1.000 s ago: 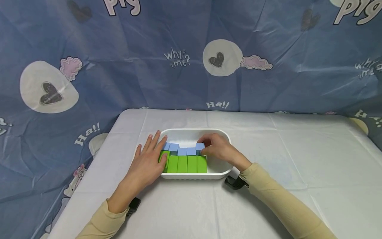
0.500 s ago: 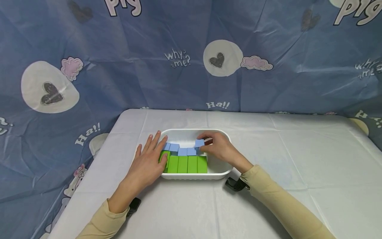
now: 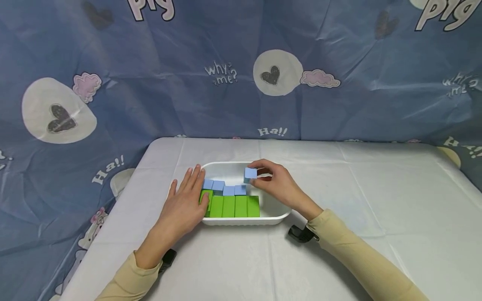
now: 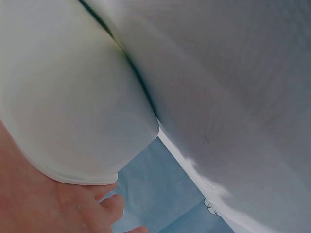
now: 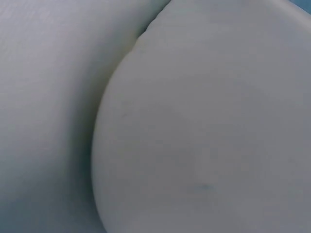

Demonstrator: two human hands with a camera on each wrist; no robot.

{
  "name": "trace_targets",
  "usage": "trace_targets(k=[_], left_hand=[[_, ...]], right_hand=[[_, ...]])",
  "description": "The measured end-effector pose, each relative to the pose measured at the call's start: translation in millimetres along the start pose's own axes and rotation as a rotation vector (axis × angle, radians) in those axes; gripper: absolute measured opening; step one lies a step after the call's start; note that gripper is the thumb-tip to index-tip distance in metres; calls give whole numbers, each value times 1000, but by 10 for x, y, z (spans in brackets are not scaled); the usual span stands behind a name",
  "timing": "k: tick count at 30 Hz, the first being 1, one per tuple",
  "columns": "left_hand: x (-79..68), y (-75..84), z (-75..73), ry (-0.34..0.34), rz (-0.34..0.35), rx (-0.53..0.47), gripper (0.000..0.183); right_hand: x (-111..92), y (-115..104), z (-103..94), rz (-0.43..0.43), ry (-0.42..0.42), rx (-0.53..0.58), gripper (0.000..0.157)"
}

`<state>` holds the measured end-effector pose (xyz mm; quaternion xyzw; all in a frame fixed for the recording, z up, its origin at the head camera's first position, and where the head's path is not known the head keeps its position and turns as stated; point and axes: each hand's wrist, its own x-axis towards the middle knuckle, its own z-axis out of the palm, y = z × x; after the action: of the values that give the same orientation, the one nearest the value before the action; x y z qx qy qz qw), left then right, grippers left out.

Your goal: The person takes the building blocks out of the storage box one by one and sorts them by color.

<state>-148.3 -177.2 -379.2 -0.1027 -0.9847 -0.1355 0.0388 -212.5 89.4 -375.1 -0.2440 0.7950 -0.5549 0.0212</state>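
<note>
Right hand (image 3: 278, 182) pinching a small light-blue cube (image 3: 250, 173) over a white, round-cornered plastic tray (image 3: 244, 222)
I see the left hand (image 3: 183, 208), fingers straight, across the tray's left end, thumb at the leftmost of five bright-green rectangular blocks (image 3: 229, 206); four more light-blue cubes (image 3: 228, 191) sit in an uneven row behind them; white cloth (image 3: 324, 179) lies underneath.

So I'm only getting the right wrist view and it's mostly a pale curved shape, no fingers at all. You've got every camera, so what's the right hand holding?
Observer: In the head view, the right hand pinches a blue block.
Operator: Okay, and where's the left hand?
Observer: It lies over the left end of the white tray, beside the row of green blocks, with its thumb reaching the leftmost one.
</note>
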Motion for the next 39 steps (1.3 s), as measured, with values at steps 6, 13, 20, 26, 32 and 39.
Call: trace_targets(k=[6, 13, 20, 26, 32, 39], left_hand=[[8, -2, 15, 0, 0, -9, 63], [18, 7, 27, 4, 6, -11, 62], [12, 2, 25, 8, 4, -18, 62], [-4, -15, 23, 8, -1, -28, 61], [-14, -15, 21, 13, 3, -27, 60], [-18, -7, 5, 19, 4, -29, 60]], right_hand=[[-13, -25, -9, 3, 34, 54, 33], [-49, -64, -5, 33, 49, 112, 36], [-188, -384, -50, 61, 79, 73, 35], [-287, -565, -126, 69, 123, 37, 35], [-322, -431, -217, 95, 181, 18, 37], [-406, -215, -365, 95, 243, -20, 34]])
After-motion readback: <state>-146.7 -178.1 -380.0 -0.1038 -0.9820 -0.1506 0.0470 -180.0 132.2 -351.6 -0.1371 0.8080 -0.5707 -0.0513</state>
